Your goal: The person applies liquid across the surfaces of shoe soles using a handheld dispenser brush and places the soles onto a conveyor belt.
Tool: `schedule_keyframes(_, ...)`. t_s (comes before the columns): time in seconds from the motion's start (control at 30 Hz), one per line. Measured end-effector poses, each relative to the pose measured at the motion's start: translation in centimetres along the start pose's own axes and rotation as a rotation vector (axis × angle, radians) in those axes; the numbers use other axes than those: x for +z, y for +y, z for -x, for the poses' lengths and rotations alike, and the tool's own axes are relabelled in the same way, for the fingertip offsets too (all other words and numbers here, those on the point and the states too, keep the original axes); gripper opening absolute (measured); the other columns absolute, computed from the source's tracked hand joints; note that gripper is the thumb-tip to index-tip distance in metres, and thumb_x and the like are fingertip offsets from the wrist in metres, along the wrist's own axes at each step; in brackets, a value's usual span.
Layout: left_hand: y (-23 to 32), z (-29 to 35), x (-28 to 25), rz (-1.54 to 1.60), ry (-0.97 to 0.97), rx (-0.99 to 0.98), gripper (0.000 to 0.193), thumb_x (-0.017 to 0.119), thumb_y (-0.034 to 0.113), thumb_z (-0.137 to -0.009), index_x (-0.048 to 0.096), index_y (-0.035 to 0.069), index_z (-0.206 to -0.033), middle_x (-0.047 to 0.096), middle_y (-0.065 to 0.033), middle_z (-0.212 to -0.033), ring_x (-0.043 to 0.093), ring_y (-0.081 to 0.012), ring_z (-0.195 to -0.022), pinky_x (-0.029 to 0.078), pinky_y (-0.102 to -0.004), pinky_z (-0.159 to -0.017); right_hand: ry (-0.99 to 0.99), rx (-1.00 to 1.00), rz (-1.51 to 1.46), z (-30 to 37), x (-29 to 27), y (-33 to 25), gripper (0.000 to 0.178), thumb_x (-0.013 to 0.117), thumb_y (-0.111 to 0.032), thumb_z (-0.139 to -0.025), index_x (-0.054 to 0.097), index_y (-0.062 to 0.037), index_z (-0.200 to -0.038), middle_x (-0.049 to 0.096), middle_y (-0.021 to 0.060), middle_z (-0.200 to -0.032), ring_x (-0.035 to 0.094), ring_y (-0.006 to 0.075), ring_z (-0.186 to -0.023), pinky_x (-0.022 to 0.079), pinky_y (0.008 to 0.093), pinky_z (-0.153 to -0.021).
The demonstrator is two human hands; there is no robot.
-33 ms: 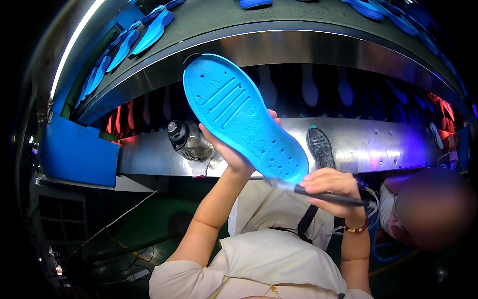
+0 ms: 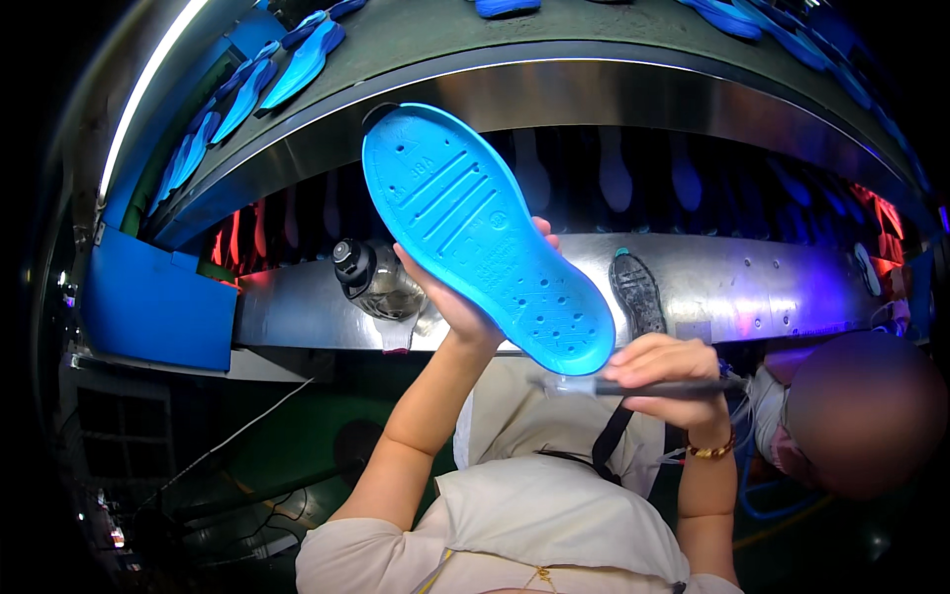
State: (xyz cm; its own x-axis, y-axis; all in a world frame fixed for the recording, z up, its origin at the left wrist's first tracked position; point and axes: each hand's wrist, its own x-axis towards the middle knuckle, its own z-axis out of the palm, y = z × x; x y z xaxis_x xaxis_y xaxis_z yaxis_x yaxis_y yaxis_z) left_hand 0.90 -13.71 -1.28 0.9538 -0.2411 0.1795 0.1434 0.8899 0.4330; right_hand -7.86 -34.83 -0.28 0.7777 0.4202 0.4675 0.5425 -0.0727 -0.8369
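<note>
Setting: shoe factory, production-line station. Evidence: a curved steel conveyor housing (image 2: 693, 109) is carrying rows of blue soles (image 2: 302, 59) along its upper deck; red heater light (image 2: 257, 243) is glowing inside the tunnel; 1 dark sole (image 2: 636, 292) is lying on the steel shelf (image 2: 772, 282); a green painted floor (image 2: 287, 445) is showing below.

1 blue sole (image 2: 485, 233), 1 pen-like tool (image 2: 633, 388), 1 bottle (image 2: 376, 282), 1 dark sole (image 2: 636, 292).

Bright blue sole (image 2: 485, 233) — ribbed lines, small holes — above a dark, perhaps black, pen (image 2: 643, 388).
</note>
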Motion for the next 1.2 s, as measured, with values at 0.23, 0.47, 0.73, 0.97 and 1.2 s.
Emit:
schedule_keyframes(0.23,0.2,-0.4,2.8,-0.1,-0.001,-0.089,0.103,0.025,0.082,-0.068,0.026,0.001,-0.133,0.044,-0.0259,-0.12,0.052,-0.036,-0.103,0.043,-0.0475,-0.089,0.326,0.165,-0.637,0.8,1.2,2.0,0.02,0.063,0.003,-0.073,0.059,0.0064,-0.093,0.06,0.0214,-0.098,0.061,0.0248,-0.089,0.048,0.0326,-0.082)
schedule_keyframes(0.47,-2.6,3.1,-1.5,-0.115,-0.033,-0.305,0.071,0.039,0.051,-0.083,0.029,0.001,-0.132,0.046,-0.0243,-0.121,0.051,-0.0359,-0.106,0.041,-0.0467,-0.091,0.296,0.417,-0.502,0.4,3.2,-1.5,0.022,0.065,0.003,-0.072,0.061,0.0045,-0.094,0.063,0.018,-0.095,0.063,0.017,-0.075,0.051,0.0258,-0.068)
schedule_keyframes(0.73,0.6,1.1,-0.1,-0.262,-0.225,-0.636,0.073,0.057,0.04,-0.075,0.031,-0.002,-0.129,0.049,-0.019,-0.117,0.054,-0.0256,-0.103,0.044,-0.0339,-0.088,-0.005,0.133,-0.126,-1.1,0.3,-0.6,0.022,0.068,0.002,-0.068,0.064,0.001,-0.089,0.064,0.0168,-0.094,0.064,0.025,-0.086,0.051,0.0302,-0.076)
schedule_keyframes(0.97,1.5,0.8,1.2,-0.358,-0.248,-0.91,0.071,0.053,0.035,-0.076,0.031,-0.003,-0.131,0.049,-0.0185,-0.119,0.052,-0.0236,-0.104,0.04,-0.0324,-0.09,-0.184,0.077,-0.052,-1.3,-1.7,-2.8,0.02,0.068,0.0,-0.068,0.065,-0.0007,-0.088,0.065,0.0131,-0.091,0.065,0.0229,-0.083,0.052,0.0291,-0.074)
schedule_keyframes(1.2,2.0,0.7,1.6,-0.592,-0.339,-1.025,0.06,0.047,0.031,-0.082,0.037,-0.005,-0.128,0.049,-0.0189,-0.12,0.052,-0.0233,-0.106,0.039,-0.0321,-0.092,-0.381,0.083,0.062,-2.6,-3.4,-4.9,0.019,0.068,0.002,-0.067,0.065,-0.0011,-0.086,0.065,0.0148,-0.089,0.065,0.0245,-0.083,0.052,0.0295,-0.073)
